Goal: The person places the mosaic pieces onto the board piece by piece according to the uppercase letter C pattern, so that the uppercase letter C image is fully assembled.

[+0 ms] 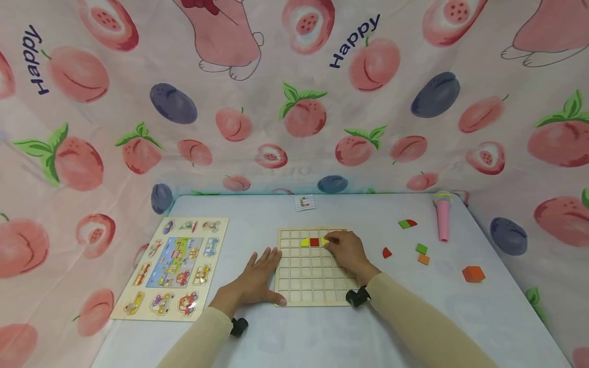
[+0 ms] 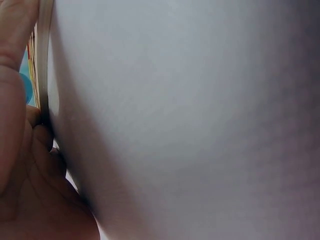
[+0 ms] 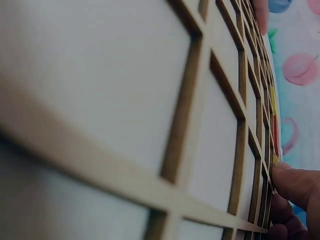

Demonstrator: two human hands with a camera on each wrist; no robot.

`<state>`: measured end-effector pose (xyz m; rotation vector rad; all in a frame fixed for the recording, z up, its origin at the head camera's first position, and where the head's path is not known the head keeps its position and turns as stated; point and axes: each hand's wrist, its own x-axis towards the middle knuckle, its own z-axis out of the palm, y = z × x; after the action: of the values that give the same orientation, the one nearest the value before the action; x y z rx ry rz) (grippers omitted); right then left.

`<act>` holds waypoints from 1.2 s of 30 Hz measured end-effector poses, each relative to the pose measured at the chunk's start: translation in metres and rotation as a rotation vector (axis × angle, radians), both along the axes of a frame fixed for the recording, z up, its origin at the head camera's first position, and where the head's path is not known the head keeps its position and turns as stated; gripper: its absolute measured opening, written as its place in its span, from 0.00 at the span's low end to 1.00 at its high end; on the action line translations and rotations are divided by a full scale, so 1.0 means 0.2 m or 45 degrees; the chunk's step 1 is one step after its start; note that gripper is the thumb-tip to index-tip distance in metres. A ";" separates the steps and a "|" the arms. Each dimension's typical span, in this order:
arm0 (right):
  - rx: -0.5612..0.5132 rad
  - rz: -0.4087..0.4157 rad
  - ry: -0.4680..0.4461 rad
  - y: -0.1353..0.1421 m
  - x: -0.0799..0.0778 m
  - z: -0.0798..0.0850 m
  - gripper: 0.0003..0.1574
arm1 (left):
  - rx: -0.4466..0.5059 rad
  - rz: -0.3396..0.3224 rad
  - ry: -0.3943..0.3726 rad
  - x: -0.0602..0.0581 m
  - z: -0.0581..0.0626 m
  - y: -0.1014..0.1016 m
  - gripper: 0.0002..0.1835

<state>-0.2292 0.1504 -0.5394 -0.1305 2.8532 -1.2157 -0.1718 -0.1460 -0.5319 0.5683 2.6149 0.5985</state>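
Note:
A wooden grid board with square cells lies on the table. In one of its upper rows sit a yellow piece and a red square, side by side. Just right of the red square, my right hand pinches a second yellow piece at its cell; the fingers partly cover it. In the right wrist view the thumb meets this piece low at the board's far side. My left hand rests along the board's left edge with fingers spread, and the left wrist view shows part of it close up.
Left of the board lies a vehicle picture puzzle. A small pattern card is behind the board. To the right are a red piece, a green piece, an orange square, an orange block and a pink toy microphone.

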 end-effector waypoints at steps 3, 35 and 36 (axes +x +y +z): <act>0.027 -0.001 0.008 -0.01 0.00 0.00 0.14 | 0.001 0.002 0.000 0.00 0.00 0.00 0.74; -0.186 -0.094 -0.070 0.07 0.02 0.06 0.23 | 0.012 0.012 -0.004 0.00 -0.01 0.00 0.73; -0.189 -0.096 -0.069 0.09 0.02 0.07 0.24 | 0.011 0.011 -0.005 0.00 -0.01 0.00 0.73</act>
<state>-0.2258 0.1675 -0.5261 0.0061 2.7437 -1.4228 -0.1714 -0.1466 -0.5338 0.5582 2.6137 0.6137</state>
